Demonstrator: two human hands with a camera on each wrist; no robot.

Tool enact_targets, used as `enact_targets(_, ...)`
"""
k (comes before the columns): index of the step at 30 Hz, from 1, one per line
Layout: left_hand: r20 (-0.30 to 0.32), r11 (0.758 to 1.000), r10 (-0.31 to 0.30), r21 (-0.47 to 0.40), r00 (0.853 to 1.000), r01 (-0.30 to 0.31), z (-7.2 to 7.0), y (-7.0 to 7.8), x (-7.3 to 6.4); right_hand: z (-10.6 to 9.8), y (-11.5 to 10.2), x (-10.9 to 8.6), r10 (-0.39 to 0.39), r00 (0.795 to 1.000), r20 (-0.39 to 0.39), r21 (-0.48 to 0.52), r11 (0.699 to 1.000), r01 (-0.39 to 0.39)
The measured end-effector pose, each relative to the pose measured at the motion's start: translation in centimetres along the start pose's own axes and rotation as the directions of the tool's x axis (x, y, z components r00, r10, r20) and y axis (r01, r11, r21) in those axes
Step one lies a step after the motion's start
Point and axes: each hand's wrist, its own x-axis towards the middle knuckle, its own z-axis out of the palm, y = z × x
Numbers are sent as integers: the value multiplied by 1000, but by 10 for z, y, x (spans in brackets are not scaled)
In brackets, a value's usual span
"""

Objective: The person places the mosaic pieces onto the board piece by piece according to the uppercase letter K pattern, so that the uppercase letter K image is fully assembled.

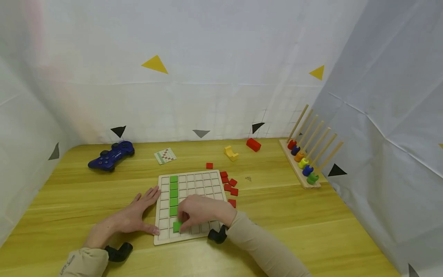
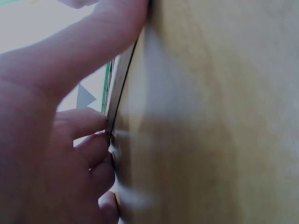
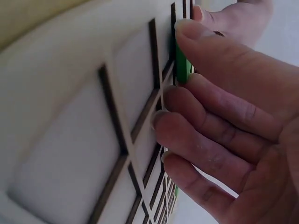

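A pale wooden grid board (image 1: 162, 242) lies on the table, with several green tiles (image 1: 173, 194) set in one column towards its left side. My right hand (image 1: 204, 209) is over the lower part of the board and pinches a green tile (image 1: 177, 227) between thumb and forefinger, low in that same column. In the right wrist view this tile (image 3: 182, 63) stands at the grid's surface, its far side hidden by the thumb. Fingers spread, my left hand (image 1: 129, 218) rests along the board's left edge, thumb at the lower corner and fingertips higher up.
Several red tiles (image 1: 227, 187) lie scattered along the board's right side. Behind it are a small pattern card (image 1: 165, 156), a yellow arch block (image 1: 230, 153) and a red block (image 1: 253, 145). A blue game controller (image 1: 111, 156) sits back left, a pegged stand (image 1: 300, 163) at right.
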Motion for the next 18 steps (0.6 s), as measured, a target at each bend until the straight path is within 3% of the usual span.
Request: enact_targets(18, -3, 1000, 9, 0, 1000, -9, 0, -2, 0, 4, 3, 3, -6, 996, -92, 13, 1000, 7)
